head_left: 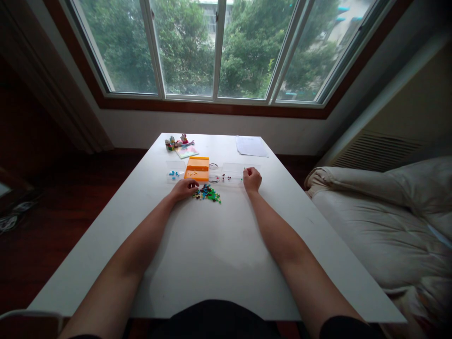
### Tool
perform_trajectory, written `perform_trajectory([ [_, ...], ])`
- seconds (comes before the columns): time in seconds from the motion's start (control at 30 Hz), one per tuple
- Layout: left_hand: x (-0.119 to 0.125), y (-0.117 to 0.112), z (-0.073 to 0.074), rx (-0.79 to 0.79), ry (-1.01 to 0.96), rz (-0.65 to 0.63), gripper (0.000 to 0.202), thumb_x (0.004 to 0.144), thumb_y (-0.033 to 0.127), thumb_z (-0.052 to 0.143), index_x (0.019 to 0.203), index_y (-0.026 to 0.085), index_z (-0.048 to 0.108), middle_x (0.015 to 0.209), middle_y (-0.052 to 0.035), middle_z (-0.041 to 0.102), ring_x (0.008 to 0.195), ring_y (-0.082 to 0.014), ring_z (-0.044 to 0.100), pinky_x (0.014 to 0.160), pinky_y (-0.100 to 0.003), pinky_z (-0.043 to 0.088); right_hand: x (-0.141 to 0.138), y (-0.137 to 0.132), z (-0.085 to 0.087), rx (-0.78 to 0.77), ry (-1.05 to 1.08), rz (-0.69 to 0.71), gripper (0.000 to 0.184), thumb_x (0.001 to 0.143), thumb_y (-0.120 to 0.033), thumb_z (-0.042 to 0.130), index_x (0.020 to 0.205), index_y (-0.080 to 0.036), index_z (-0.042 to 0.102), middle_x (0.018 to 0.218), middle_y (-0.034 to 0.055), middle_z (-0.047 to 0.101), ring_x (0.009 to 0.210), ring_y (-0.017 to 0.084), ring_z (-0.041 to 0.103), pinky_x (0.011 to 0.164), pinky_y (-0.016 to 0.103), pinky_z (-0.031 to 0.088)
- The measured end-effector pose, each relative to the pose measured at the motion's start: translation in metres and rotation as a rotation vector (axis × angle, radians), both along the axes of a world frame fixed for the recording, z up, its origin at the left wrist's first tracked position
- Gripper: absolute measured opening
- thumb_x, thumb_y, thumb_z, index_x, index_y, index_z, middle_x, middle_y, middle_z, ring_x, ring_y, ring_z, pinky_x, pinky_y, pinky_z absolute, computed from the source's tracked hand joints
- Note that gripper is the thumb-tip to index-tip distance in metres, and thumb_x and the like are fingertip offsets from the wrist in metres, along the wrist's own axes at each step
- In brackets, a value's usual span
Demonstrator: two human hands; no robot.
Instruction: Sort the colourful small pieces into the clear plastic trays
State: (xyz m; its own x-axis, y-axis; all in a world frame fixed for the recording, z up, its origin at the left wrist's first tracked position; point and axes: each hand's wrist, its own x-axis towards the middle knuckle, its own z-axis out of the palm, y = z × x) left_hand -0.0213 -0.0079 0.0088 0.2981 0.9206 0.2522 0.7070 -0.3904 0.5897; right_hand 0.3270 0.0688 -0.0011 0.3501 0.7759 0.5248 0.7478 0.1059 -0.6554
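Observation:
A mixed pile of tiny toy bricks [208, 193], green, blue, brown and pale, lies on the white table. At its left edge is my left hand [184, 188], fingers loosely bent with a gap between thumb and fingers; no brick shows in it. My right hand [253, 179] is closed in a pinch over the right end of a clear plastic tray [231, 166]; whatever it pinches is too small to name. Some dark red and green pieces lie in that tray. Blue bricks [173, 174] sit in another clear tray at the left. Between the trays stands an open orange box [197, 168] with small pale pieces inside.
Small assembled toy figures [174, 142] stand at the table's back left beside a colourful card [187, 151]. A paper sheet [251, 146] lies at the back right. Round clear lids or dishes [213, 174] are next to the orange box. A cushioned seat [370, 226] flanks the table's right side.

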Motion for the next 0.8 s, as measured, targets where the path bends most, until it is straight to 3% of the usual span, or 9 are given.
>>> perform_trajectory([
  [0.17,0.001,0.001,-0.001,0.016,0.008,-0.008,0.022,0.081,0.034,0.064,0.093,0.020,0.075,0.074,0.0000,0.065,0.067,-0.0132,0.055,0.061,-0.023,0.041,0.001,-0.004,0.003,-0.046,0.011,-0.106,0.023,0.088,-0.035,0.051,0.077,-0.018,0.061,0.084,0.0070,0.065,0.080,0.020,0.051,0.078,0.030,0.036],
  [0.3,0.002,0.002,-0.002,0.033,0.033,0.018,0.023,0.082,0.034,0.062,0.092,0.019,0.076,0.073,-0.0011,0.065,0.066,-0.0137,0.054,0.061,-0.024,0.039,-0.004,-0.009,0.007,-0.020,-0.014,-0.055,0.025,0.090,-0.034,0.048,0.074,-0.018,0.059,0.082,0.0073,0.063,0.078,0.019,0.049,0.077,0.030,0.036],
  [0.53,0.001,0.004,-0.005,0.041,0.031,0.059,0.024,0.084,0.033,0.058,0.092,0.020,0.077,0.076,-0.0027,0.069,0.068,-0.0152,0.056,0.061,-0.025,0.039,-0.032,-0.027,0.015,0.044,-0.209,0.409,0.026,0.093,-0.032,0.048,0.077,-0.017,0.062,0.074,0.0043,0.059,0.072,0.016,0.050,0.073,0.027,0.036],
  [0.7,0.001,0.005,-0.007,0.036,0.021,0.074,0.025,0.085,0.034,0.057,0.092,0.020,0.077,0.079,-0.0030,0.071,0.069,-0.0155,0.057,0.063,-0.025,0.041,-0.059,-0.048,0.019,-0.077,-0.363,0.780,0.018,0.092,-0.028,0.055,0.089,-0.018,0.069,0.077,0.0017,0.063,0.070,0.013,0.052,0.069,0.023,0.036],
  [0.8,0.001,0.006,-0.008,0.038,0.020,0.080,0.026,0.086,0.035,0.057,0.092,0.020,0.077,0.079,-0.0032,0.072,0.068,-0.0158,0.057,0.064,-0.026,0.042,-0.071,-0.057,0.020,-0.174,-0.460,0.859,0.013,0.089,-0.028,0.061,0.089,-0.019,0.070,0.080,0.0016,0.065,0.071,0.012,0.053,0.068,0.023,0.034],
])
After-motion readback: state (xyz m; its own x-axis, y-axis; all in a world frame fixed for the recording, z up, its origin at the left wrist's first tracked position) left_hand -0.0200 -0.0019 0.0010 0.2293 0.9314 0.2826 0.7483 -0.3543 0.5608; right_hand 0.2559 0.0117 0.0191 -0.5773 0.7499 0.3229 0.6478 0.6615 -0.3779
